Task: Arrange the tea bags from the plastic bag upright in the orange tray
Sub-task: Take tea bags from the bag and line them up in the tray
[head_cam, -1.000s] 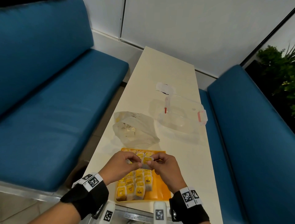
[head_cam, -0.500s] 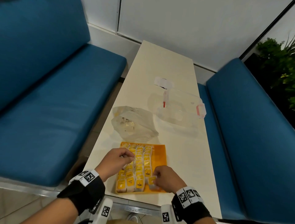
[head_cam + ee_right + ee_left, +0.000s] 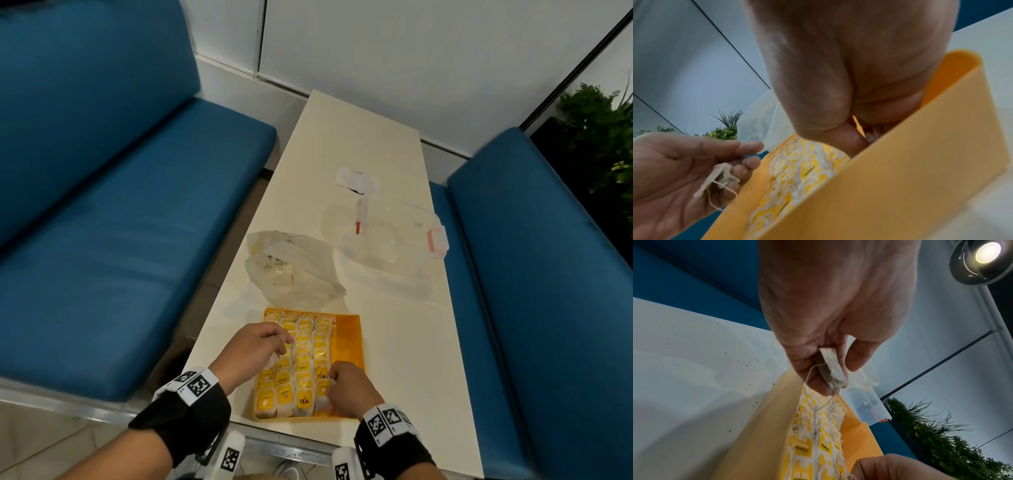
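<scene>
While two blue benches flank it, a long cream table runs away from the person and holds everything in play. On its far right sits a clear lidded box with pink latches. Nearer and to the left lies the plastic bag, crumpled and sagging, with only a little showing through it; how many bags remain inside cannot be told. Just in front of the bag, at the near edge of the table, is the orange tray. Four rows of yellow-labelled tea bags stand upright in it, packed close, filling the left and middle; a bare orange strip is left along the right side. Judging from this, most of the arranging is done, with that strip still to fill.

The left hand hovers over the tray's left rows, its fingers curled and pinching a spare tea bag whose string dangles below. The right hand is down at the tray's near right corner, fingers curled tight and thumb pressed in against a pale tea bag being tucked beside the rows.
</scene>
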The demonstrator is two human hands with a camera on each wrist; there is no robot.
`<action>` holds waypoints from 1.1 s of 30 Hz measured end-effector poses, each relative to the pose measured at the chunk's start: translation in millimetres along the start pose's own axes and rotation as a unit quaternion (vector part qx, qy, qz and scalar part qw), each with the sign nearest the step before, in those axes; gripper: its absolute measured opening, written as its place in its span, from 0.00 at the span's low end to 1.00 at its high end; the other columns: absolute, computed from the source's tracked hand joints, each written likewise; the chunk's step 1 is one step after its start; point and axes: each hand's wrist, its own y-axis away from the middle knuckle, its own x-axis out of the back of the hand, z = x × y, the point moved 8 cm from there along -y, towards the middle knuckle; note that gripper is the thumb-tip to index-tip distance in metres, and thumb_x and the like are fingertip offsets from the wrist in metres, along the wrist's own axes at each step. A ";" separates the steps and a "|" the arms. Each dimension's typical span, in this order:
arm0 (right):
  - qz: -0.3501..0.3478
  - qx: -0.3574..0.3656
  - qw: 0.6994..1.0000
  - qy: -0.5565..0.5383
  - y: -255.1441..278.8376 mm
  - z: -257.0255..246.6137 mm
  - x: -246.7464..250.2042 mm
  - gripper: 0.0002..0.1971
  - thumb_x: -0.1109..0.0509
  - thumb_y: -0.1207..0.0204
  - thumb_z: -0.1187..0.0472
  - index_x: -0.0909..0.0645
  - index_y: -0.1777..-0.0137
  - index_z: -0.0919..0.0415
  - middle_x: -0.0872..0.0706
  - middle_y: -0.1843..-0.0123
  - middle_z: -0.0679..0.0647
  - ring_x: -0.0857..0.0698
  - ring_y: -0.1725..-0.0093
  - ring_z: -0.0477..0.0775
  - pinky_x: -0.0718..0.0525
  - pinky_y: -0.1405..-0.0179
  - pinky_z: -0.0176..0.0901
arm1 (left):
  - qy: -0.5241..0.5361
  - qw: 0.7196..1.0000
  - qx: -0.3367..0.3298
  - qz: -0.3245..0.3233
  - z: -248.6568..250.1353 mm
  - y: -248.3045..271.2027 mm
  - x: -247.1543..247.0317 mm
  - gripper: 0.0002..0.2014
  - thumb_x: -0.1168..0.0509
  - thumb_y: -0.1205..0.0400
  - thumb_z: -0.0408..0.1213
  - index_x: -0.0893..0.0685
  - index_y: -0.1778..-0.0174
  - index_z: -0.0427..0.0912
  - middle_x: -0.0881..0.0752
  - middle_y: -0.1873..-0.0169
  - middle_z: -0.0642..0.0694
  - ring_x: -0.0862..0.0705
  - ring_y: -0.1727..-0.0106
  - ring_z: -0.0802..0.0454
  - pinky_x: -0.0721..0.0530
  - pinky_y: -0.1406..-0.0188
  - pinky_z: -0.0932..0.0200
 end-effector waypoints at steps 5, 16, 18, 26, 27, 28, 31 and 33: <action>0.026 -0.002 0.999 -0.043 0.5 -0.4 2.0 0.12 0.41 0.28 0.72 0.27 0.57 0.51 0.15 0.50 0.55 0.11 0.51 0.59 0.18 0.68 0.43 | 0.016 1.000 0.000 -0.006 -5.3 -4.2 1.0 0.19 0.42 0.10 0.35 0.06 0.58 0.48 0.08 0.60 0.42 0.12 0.48 0.39 0.17 0.41 0.40; 0.048 -0.005 0.997 -0.067 -0.2 -2.3 0.2 0.11 0.39 0.30 0.71 0.30 0.60 0.53 0.20 0.57 0.50 0.13 0.54 0.59 0.18 0.63 0.45 | 0.054 0.998 -0.003 -0.014 -3.2 -4.2 1.3 0.20 0.44 0.11 0.29 0.07 0.57 0.41 0.08 0.61 0.38 0.12 0.56 0.48 0.17 0.42 0.46; 0.053 0.000 0.996 -0.066 -0.3 -2.8 1.3 0.11 0.40 0.31 0.72 0.31 0.61 0.52 0.22 0.59 0.49 0.13 0.54 0.59 0.21 0.66 0.42 | 0.066 0.998 0.003 -0.016 -3.7 -3.9 1.2 0.20 0.45 0.11 0.28 0.07 0.56 0.39 0.09 0.60 0.36 0.12 0.58 0.49 0.17 0.45 0.48; 0.085 0.019 0.995 -0.038 2.0 -11.2 8.8 0.11 0.35 0.27 0.69 0.29 0.49 0.56 0.17 0.46 0.56 0.13 0.47 0.58 0.20 0.60 0.41 | 0.163 0.984 0.070 -0.024 -2.6 -5.2 -1.6 0.17 0.46 0.12 0.31 0.10 0.47 0.33 0.09 0.61 0.39 0.13 0.57 0.48 0.16 0.63 0.58; 0.105 0.039 0.993 -0.033 5.0 -16.7 16.2 0.12 0.33 0.26 0.67 0.29 0.47 0.55 0.18 0.44 0.55 0.15 0.46 0.56 0.21 0.58 0.40 | 0.186 0.979 0.077 -0.024 -1.8 -5.3 -3.7 0.18 0.46 0.11 0.32 0.10 0.46 0.32 0.10 0.60 0.38 0.13 0.56 0.47 0.15 0.62 0.56; 0.129 0.070 0.989 -0.037 10.8 -25.9 25.9 0.13 0.30 0.26 0.63 0.29 0.45 0.53 0.20 0.44 0.52 0.17 0.46 0.52 0.21 0.55 0.38 | 0.209 0.974 0.084 -0.021 -1.4 -6.2 -5.2 0.18 0.46 0.10 0.34 0.10 0.46 0.32 0.10 0.60 0.38 0.13 0.56 0.45 0.15 0.60 0.54; 0.163 0.219 0.959 -0.073 37.8 -66.6 49.5 0.19 0.22 0.29 0.54 0.26 0.42 0.45 0.25 0.42 0.40 0.18 0.54 0.43 0.20 0.52 0.32 | 0.265 0.959 0.103 -0.010 1.1 -8.7 -10.0 0.18 0.44 0.11 0.36 0.11 0.44 0.28 0.11 0.59 0.33 0.14 0.56 0.41 0.15 0.57 0.50; 0.146 0.303 0.940 -0.062 53.8 -89.3 53.4 0.22 0.21 0.31 0.50 0.26 0.40 0.41 0.29 0.41 0.35 0.19 0.53 0.42 0.20 0.52 0.31 | 0.287 0.951 0.111 -0.008 3.7 -10.8 -15.1 0.17 0.42 0.13 0.35 0.12 0.44 0.27 0.12 0.57 0.31 0.14 0.54 0.40 0.15 0.56 0.49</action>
